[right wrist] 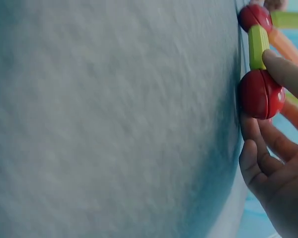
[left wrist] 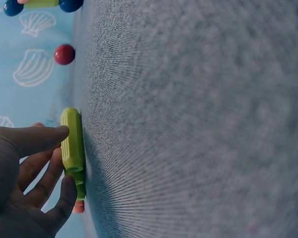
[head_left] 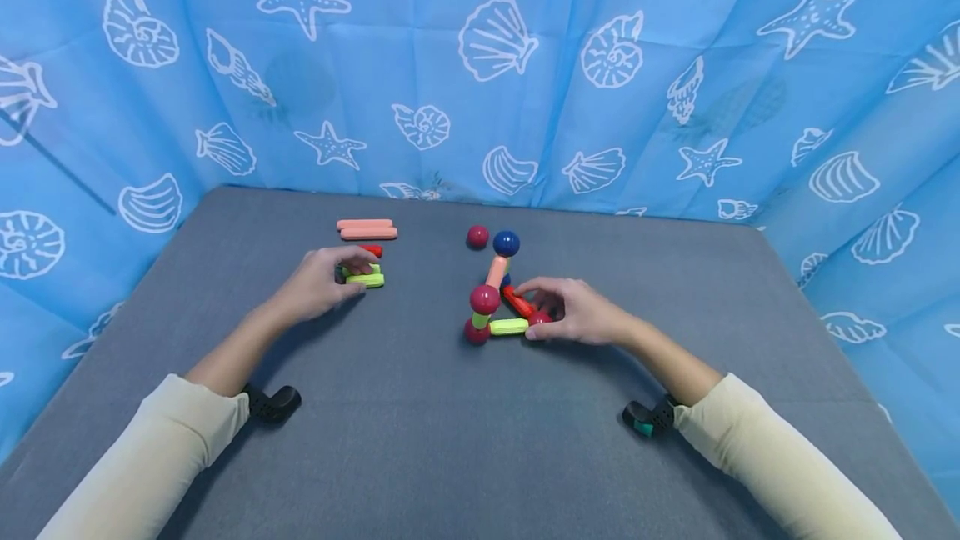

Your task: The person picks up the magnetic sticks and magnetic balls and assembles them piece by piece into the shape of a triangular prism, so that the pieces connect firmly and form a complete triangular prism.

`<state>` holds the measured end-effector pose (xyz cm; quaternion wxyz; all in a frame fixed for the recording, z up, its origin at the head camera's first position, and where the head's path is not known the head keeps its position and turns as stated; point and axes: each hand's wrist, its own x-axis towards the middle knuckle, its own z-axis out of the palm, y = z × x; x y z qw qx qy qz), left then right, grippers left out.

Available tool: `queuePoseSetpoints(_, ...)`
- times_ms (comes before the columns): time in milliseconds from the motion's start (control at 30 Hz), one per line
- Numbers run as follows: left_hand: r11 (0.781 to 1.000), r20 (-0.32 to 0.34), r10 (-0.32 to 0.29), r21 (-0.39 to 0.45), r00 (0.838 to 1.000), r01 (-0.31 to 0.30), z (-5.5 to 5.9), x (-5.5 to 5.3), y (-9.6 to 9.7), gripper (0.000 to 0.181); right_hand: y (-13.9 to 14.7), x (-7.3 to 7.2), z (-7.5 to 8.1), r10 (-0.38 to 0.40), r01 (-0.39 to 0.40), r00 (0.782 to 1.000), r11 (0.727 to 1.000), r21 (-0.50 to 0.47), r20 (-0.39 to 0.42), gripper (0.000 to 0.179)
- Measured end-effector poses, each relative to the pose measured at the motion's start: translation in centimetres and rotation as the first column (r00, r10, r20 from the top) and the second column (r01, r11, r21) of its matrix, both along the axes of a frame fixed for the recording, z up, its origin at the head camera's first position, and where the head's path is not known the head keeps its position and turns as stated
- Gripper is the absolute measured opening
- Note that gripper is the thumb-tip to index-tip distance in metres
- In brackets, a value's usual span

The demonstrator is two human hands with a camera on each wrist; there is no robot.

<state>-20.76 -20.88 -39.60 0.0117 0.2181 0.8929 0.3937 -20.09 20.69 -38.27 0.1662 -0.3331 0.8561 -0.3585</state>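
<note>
Green rod (left wrist: 72, 141): lying on the grey bench (head_left: 420, 440), well to the left of the frame (head_left: 509, 327), a second rod (left wrist: 78, 176) of the same colour just beyond it. Left hand (head_left: 322, 280): grip narrow about the green rod, thumb against it, fingers on the far side; how firm the pinch is cannot be told. Right hand (head_left: 585, 312): grip closed round the corner ball (right wrist: 260, 94) of the frame, thumb also at the end of the green base piece; the fingers hide part of this joint.

The frame stands on the bench, its salmon bar (head_left: 497, 272) running between a raised red ball (head_left: 485, 299) and a raised blue ball (head_left: 506, 243). A loose ball (head_left: 477, 237) sits near it; two salmon rods (head_left: 367, 229) and a red rod (head_left: 372, 251) lie by the left hand.

Step in hand, as judged: picking a part from the stock while the frame is steadied. The next move appears to call for separating one green rod from its neighbour, lifting it clear, and keeping the corner ball still meanwhile. Risk noted: a sideways pull could dislodge a joint.
</note>
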Motion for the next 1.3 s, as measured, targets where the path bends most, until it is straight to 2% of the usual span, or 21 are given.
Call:
queuePoseSetpoints(133, 1.0, -0.012, -0.001, -0.011, 1.0, 0.001, 0.0, -0.1, 0.0, 0.038, -0.7, 0.9, 0.2, -0.03, 0.032, 0.998, 0.999, 0.039, -0.05, 0.061)
queuePoseSetpoints(300, 1.0, -0.019, -0.007, -0.019, 1.0, 0.007, -0.1, -0.1, 0.1, 0.038, -1.3, 1.6, 0.4, -0.056, 0.06, 0.996, 0.997, 0.055, -0.069, 0.061)
queuePoseSetpoints(633, 0.997, -0.029, -0.007, -0.077, 1.0, 0.005, 0.0, -0.1, 0.2, 0.043, -1.1, 1.6, 0.0, -0.061, 0.063, 0.996, 0.997, 0.036, -0.065, 0.061)
queuePoseSetpoints(1033, 0.997, -0.027, -0.071, -0.045, 0.997, 0.07, 0.0, -0.4, 1.5, 0.058, -1.1, 1.6, -0.1, -0.06, 0.061, 0.996, 0.998, 0.019, -0.067, 0.059)
queuePoseSetpoints(1133, 0.997, -0.005, -0.075, 0.012, 0.997, 0.075, 0.2, -0.5, 2.1, 0.061, -1.1, 1.6, -0.1, -0.058, 0.06, 0.996, 0.998, 0.017, -0.066, 0.059)
queuePoseSetpoints(1200, 0.992, 0.04, -0.081, 0.102, 0.996, 0.076, 0.5, -0.6, 2.6, 0.062, -1.2, 1.6, -0.1, -0.058, 0.059, 0.996, 0.998, 0.014, -0.062, 0.058)
queuePoseSetpoints(1300, 0.962, 0.138, -0.092, 0.27, 0.986, 0.052, 1.4, -0.8, 3.4, 0.062, -1.2, 1.6, 0.0, -0.059, 0.06, 0.997, 0.998, 0.015, -0.057, 0.058)
